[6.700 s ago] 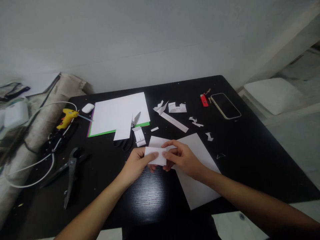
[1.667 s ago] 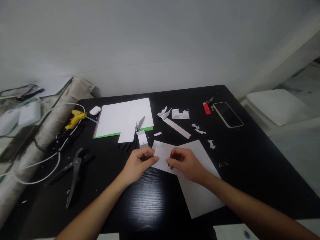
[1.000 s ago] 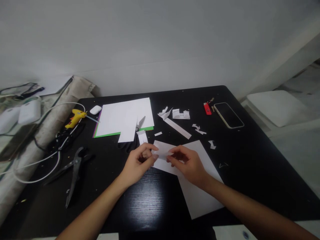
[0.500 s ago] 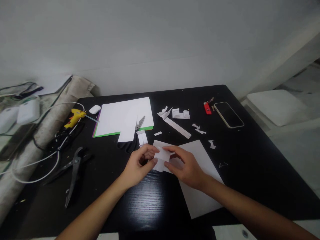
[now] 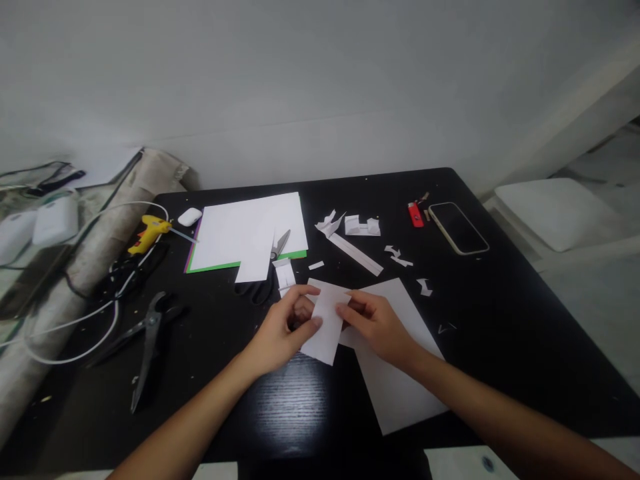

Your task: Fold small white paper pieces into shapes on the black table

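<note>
A small white piece of paper (image 5: 327, 327) is held up between both hands above the black table. My left hand (image 5: 283, 327) pinches its left edge, thumb in front and fingers partly hidden behind. On the opposite edge, my right hand (image 5: 377, 327) grips the paper near its upper right corner. Beneath my right hand lies a larger white sheet (image 5: 400, 387). Just beyond my left hand are a folded paper piece (image 5: 285, 275) and scissors (image 5: 281, 245), their dark handles partly covered by paper.
White sheets over coloured ones (image 5: 240, 227) lie at the back left. Folded paper shapes (image 5: 363, 226), a paper strip (image 5: 357, 255) and scraps sit beyond my hands. A red lighter (image 5: 415, 215) and phone (image 5: 459, 229) are right; a yellow glue gun (image 5: 149, 235) and large shears (image 5: 151, 327) left.
The paper in my hands, folded over before, now appears opened out flat and longer. My right fingers have shifted on its right edge.
</note>
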`<action>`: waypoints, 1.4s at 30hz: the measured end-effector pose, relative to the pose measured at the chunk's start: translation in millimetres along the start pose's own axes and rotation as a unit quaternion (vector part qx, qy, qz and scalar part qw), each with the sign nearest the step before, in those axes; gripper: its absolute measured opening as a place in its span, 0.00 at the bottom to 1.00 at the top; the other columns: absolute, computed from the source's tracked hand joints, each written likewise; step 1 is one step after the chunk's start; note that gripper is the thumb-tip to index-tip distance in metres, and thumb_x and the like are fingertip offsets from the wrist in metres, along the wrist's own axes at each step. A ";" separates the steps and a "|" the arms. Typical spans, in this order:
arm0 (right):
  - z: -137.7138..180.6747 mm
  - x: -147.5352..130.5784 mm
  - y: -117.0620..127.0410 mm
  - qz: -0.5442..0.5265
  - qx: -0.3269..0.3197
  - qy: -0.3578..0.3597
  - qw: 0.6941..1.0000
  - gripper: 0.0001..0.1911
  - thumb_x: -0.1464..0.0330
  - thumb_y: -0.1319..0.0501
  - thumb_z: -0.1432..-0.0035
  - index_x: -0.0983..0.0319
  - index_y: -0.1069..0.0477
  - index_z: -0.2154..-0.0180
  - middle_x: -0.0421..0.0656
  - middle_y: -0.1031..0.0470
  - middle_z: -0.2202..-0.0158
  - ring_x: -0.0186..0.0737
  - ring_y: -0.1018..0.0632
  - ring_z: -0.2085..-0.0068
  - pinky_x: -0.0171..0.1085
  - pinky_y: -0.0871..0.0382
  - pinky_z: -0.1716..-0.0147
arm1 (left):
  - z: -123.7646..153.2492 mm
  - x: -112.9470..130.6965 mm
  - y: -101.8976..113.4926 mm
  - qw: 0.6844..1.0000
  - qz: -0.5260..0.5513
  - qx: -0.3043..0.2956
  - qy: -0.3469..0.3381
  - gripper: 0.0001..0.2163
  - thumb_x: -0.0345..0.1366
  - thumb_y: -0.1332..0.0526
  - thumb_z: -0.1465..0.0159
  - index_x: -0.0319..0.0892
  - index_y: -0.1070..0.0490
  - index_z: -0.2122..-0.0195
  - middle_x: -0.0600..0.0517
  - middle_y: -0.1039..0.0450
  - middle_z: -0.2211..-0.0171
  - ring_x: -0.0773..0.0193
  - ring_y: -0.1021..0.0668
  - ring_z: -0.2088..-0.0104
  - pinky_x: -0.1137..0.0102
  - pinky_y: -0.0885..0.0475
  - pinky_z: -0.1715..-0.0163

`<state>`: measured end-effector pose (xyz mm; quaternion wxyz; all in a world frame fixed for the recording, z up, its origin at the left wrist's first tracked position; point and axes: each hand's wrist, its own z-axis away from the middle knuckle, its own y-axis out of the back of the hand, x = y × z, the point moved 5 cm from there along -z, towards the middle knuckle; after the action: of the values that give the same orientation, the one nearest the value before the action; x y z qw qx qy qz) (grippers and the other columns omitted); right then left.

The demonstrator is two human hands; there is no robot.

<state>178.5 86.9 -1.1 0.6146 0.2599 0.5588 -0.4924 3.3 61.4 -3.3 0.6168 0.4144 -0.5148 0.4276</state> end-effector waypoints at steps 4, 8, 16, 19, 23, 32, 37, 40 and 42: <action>2.6 -0.1 -3.2 0.012 -0.021 -0.013 1.000 0.15 0.58 0.29 0.42 0.63 0.22 0.61 0.41 0.20 0.70 0.38 0.21 0.67 0.37 0.25 0.65 | -2.4 1.0 0.0 0.999 0.007 0.016 0.035 0.12 0.44 0.38 0.30 0.40 0.27 0.59 0.55 0.32 0.71 0.67 0.31 0.71 0.72 0.36 0.70; 4.5 2.0 -2.2 0.033 -0.008 -0.017 0.999 0.16 0.61 0.31 0.40 0.61 0.27 0.53 0.36 0.24 0.75 0.35 0.24 0.72 0.35 0.29 0.69 | -4.2 1.2 -0.2 0.999 -0.010 0.024 0.044 0.16 0.47 0.38 0.31 0.40 0.30 0.70 0.58 0.40 0.77 0.69 0.37 0.75 0.73 0.41 0.74; 8.1 -3.5 0.1 0.071 0.029 0.054 0.996 0.04 0.67 0.36 0.36 0.57 0.31 0.60 0.36 0.25 0.72 0.35 0.25 0.70 0.34 0.31 0.70 | -4.5 3.0 1.1 0.999 -0.009 0.037 0.035 0.15 0.45 0.38 0.31 0.41 0.31 0.71 0.58 0.35 0.79 0.69 0.34 0.77 0.73 0.40 0.74; 7.2 -5.3 -1.2 0.107 -0.003 0.072 0.992 0.07 0.70 0.40 0.37 0.59 0.24 0.65 0.41 0.23 0.67 0.37 0.23 0.65 0.37 0.27 0.64 | -4.6 3.0 3.7 0.998 -0.016 0.050 0.036 0.16 0.46 0.37 0.32 0.41 0.30 0.71 0.58 0.35 0.79 0.69 0.33 0.77 0.73 0.39 0.74; 6.8 -5.7 -2.5 0.124 -0.033 0.079 0.989 0.12 0.74 0.42 0.41 0.59 0.20 0.62 0.41 0.21 0.66 0.38 0.21 0.64 0.38 0.25 0.62 | -4.2 2.9 7.7 0.996 -0.010 0.079 0.043 0.17 0.48 0.36 0.33 0.40 0.29 0.72 0.58 0.34 0.79 0.68 0.32 0.76 0.73 0.38 0.73; 9.9 -7.3 -9.2 0.123 -0.099 0.127 0.979 0.13 0.73 0.28 0.46 0.55 0.17 0.58 0.42 0.20 0.58 0.42 0.20 0.59 0.40 0.23 0.58 | -3.8 3.3 11.6 0.992 0.039 0.112 0.043 0.18 0.50 0.34 0.34 0.41 0.31 0.72 0.57 0.32 0.78 0.69 0.31 0.77 0.74 0.38 0.74; 8.4 -6.6 -5.2 0.155 -0.054 0.129 0.978 0.06 0.62 0.30 0.39 0.57 0.16 0.64 0.41 0.22 0.66 0.39 0.22 0.65 0.38 0.26 0.64 | -3.4 4.1 9.4 0.995 0.012 0.096 0.026 0.16 0.47 0.36 0.32 0.40 0.29 0.70 0.57 0.31 0.77 0.69 0.30 0.76 0.73 0.36 0.72; 6.1 -3.3 -2.1 0.150 -0.015 0.093 0.984 0.12 0.59 0.31 0.37 0.59 0.18 0.69 0.42 0.21 0.68 0.39 0.22 0.67 0.38 0.28 0.66 | -1.5 7.4 5.2 0.997 0.009 0.077 0.007 0.13 0.45 0.37 0.30 0.40 0.27 0.65 0.55 0.28 0.74 0.68 0.26 0.73 0.72 0.31 0.69; 4.3 -0.1 -0.7 0.110 0.000 0.064 0.992 0.13 0.57 0.30 0.39 0.60 0.20 0.68 0.42 0.20 0.68 0.40 0.21 0.66 0.39 0.26 0.64 | 0.3 9.3 0.8 0.998 0.030 0.051 -0.008 0.11 0.44 0.38 0.29 0.41 0.27 0.58 0.53 0.24 0.68 0.66 0.23 0.69 0.71 0.28 0.66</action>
<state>179.7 82.9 0.2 0.6278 0.3511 0.5652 -0.4039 3.4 62.3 6.0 0.5776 0.4327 -0.5098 0.4682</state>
